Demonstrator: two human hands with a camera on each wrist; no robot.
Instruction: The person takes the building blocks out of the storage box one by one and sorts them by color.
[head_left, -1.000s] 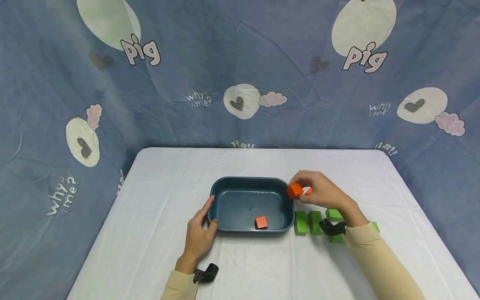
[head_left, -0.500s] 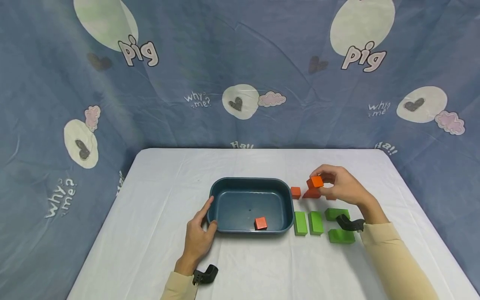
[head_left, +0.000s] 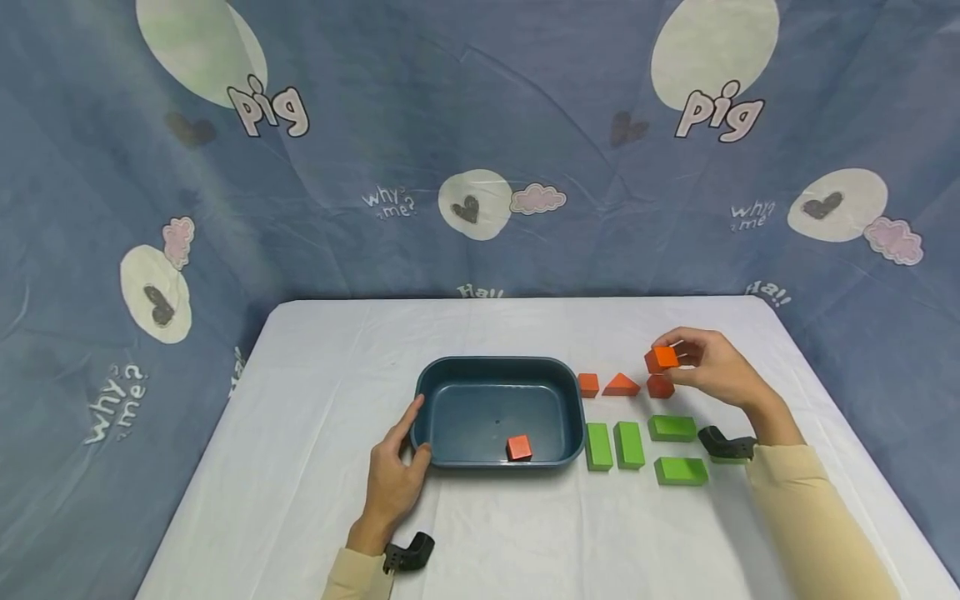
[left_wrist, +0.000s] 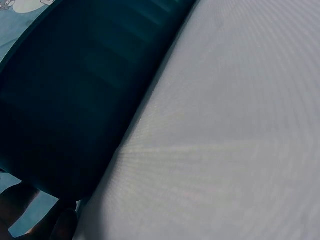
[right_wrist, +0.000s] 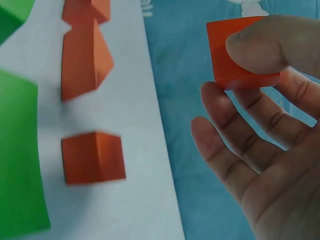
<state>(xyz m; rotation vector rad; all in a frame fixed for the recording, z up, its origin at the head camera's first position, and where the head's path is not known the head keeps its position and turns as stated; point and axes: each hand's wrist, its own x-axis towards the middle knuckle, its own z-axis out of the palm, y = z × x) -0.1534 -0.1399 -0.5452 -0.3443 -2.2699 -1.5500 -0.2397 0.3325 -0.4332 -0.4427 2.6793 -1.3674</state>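
In the head view my right hand (head_left: 716, 371) pinches an orange cube (head_left: 662, 358) between thumb and fingers, above the table's right side. The right wrist view shows the thumb flat against the held cube (right_wrist: 218, 55). Just below it an orange block (head_left: 660, 387) rests on the cloth. Left of that stand an orange triangular block (head_left: 621, 386) and another orange cube (head_left: 588, 385). My left hand (head_left: 393, 483) touches the left end of a dark teal tray (head_left: 465, 417), thumb and forefinger spread along its rim. One orange cube (head_left: 518, 448) lies inside, near the front wall.
Several green rectangular blocks (head_left: 628, 445) lie right of the tray, in front of the orange row. A green block (head_left: 729, 461) is partly hidden by my right wrist strap. White cloth (head_left: 525, 533) covers the table; a blue printed curtain (head_left: 337, 233) hangs behind.
My right hand has moved right with its orange cube, away from the tray's right end and past the triangular block, uncovering the orange blocks below. The left hand stays at the tray.
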